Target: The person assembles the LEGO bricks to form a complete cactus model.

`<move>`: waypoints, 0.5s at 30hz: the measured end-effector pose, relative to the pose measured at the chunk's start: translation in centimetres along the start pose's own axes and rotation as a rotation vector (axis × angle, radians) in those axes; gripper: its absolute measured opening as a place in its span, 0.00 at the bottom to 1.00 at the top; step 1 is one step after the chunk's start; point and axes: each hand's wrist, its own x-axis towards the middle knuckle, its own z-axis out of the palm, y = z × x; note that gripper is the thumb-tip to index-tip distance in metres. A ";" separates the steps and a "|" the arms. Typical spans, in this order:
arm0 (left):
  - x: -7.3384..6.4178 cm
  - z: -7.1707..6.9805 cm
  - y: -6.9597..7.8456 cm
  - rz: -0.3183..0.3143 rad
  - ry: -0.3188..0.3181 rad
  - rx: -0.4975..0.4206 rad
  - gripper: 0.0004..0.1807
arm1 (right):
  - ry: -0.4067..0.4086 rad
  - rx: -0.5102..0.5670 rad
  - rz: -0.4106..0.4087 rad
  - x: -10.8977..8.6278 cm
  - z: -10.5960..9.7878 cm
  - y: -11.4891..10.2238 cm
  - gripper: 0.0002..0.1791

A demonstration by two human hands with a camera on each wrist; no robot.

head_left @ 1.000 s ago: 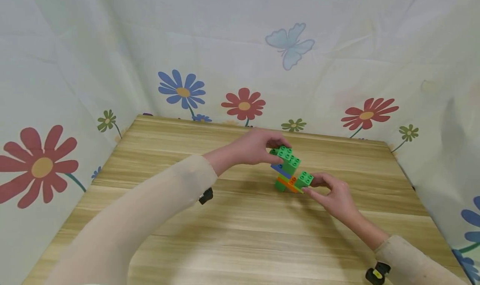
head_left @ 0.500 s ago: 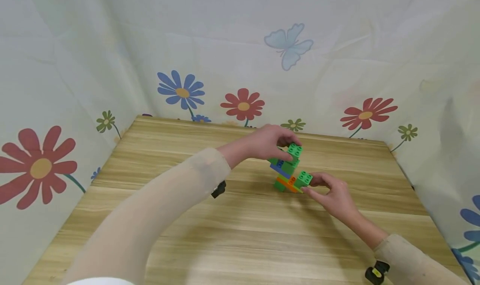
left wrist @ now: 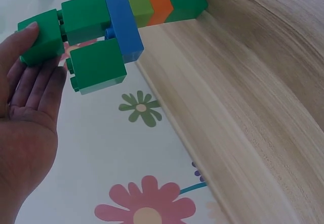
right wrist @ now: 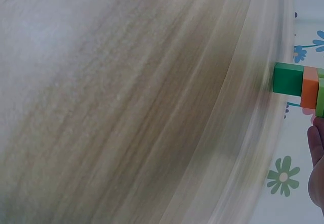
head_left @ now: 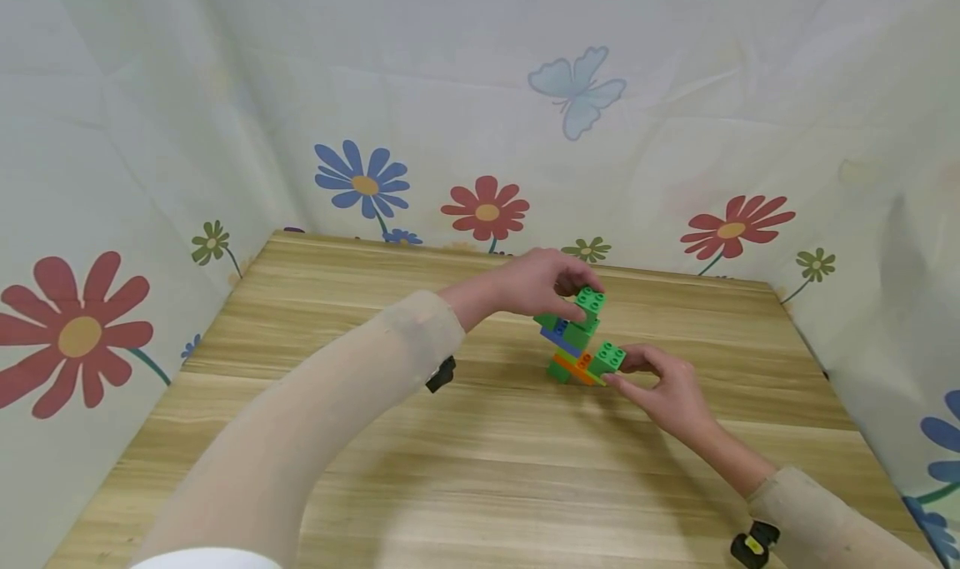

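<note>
A stack of toy building bricks stands on the wooden table point(head_left: 480, 469). Its base is a green brick point(right wrist: 288, 79), with an orange brick point(left wrist: 158, 1), a lime brick point(left wrist: 139, 4) and a blue brick point(left wrist: 124, 24) above. Two green bricks sit side by side on the blue one. My left hand point(head_left: 542, 282) pinches a top green brick point(head_left: 590, 301) between thumb and fingers. Studs show in a narrow gap beneath that brick in the left wrist view. My right hand point(head_left: 671, 390) pinches a lower green brick point(head_left: 609, 357) at the stack's right side.
A white cloth point(head_left: 450, 69) printed with flowers and a butterfly hangs behind and beside the table. The stack stands right of the table's middle, toward the back. A black wrist camera point(head_left: 753, 544) sits on the right sleeve; another point(head_left: 441, 375) shows under the left.
My left hand has shifted right and slightly up with the top green brick, then stayed nearly still over the last half second. The right hand has kept its place on the lower green brick.
</note>
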 end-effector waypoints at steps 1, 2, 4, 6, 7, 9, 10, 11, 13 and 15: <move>0.0 0.0 0.0 0.000 -0.003 0.000 0.23 | -0.001 0.000 0.001 0.0 0.0 0.0 0.18; 0.1 0.0 0.0 0.001 -0.006 0.000 0.23 | -0.002 0.000 0.002 0.0 0.0 0.0 0.18; 0.1 0.0 0.0 0.004 -0.014 0.002 0.23 | -0.002 0.001 0.003 0.0 0.0 0.0 0.18; 0.2 0.1 0.0 0.008 -0.022 0.002 0.23 | -0.002 0.002 0.002 0.0 0.0 0.0 0.18; 0.2 0.1 0.0 0.009 -0.024 0.002 0.23 | -0.002 0.002 0.002 0.0 0.0 0.0 0.18; 0.2 0.1 0.0 0.013 -0.027 0.009 0.22 | 0.000 0.001 0.000 0.0 0.0 0.0 0.18; 0.3 0.1 0.0 0.017 -0.028 0.015 0.22 | 0.000 0.000 0.000 0.0 0.0 0.0 0.18; 0.3 0.1 0.0 0.021 -0.028 0.022 0.22 | 0.000 -0.001 0.000 0.0 0.0 -0.1 0.18; 0.3 0.0 0.0 0.027 -0.029 0.036 0.22 | 0.001 -0.004 0.001 0.0 0.0 -0.1 0.19; 0.3 0.0 0.0 0.032 -0.032 0.054 0.22 | 0.000 -0.007 0.002 0.0 0.0 -0.1 0.19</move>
